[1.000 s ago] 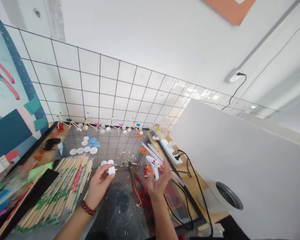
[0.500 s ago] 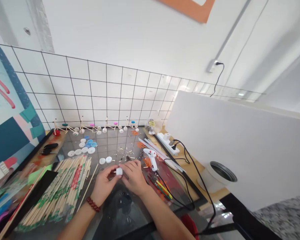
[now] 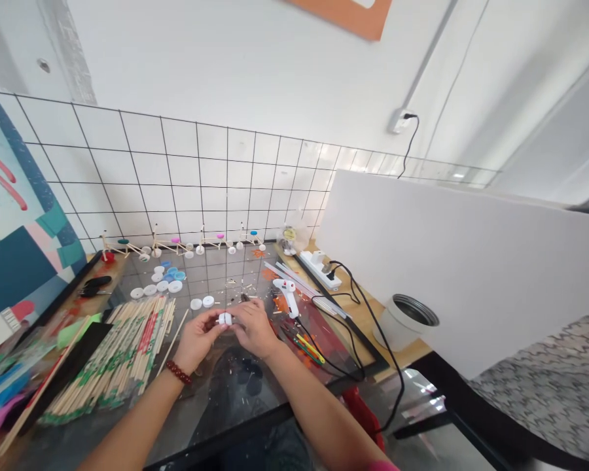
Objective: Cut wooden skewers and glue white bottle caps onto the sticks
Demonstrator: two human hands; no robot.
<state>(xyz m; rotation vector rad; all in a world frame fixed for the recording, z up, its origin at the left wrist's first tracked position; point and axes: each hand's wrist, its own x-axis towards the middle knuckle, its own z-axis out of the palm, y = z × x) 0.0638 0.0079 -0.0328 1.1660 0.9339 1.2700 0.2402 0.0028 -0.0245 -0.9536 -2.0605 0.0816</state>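
White plastic piece (image 3: 224,319) pinched in mid-air between the left hand (image 3: 199,340) and right hand (image 3: 254,329), both closed narrowly on it from opposite sides, apparently to steady it. Relative to the piece: hot glue gun (image 3: 286,294) lies just ahead to the right, handy to the right hand; bundled wooden sticks (image 3: 122,350) lie to the left; two white plastic discs (image 3: 196,304) lie just ahead, within short reach.

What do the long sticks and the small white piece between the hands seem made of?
The long sticks look like unpainted pale wood or bamboo. The small white piece looks like plastic, from its even smooth surface; too small to be sure.
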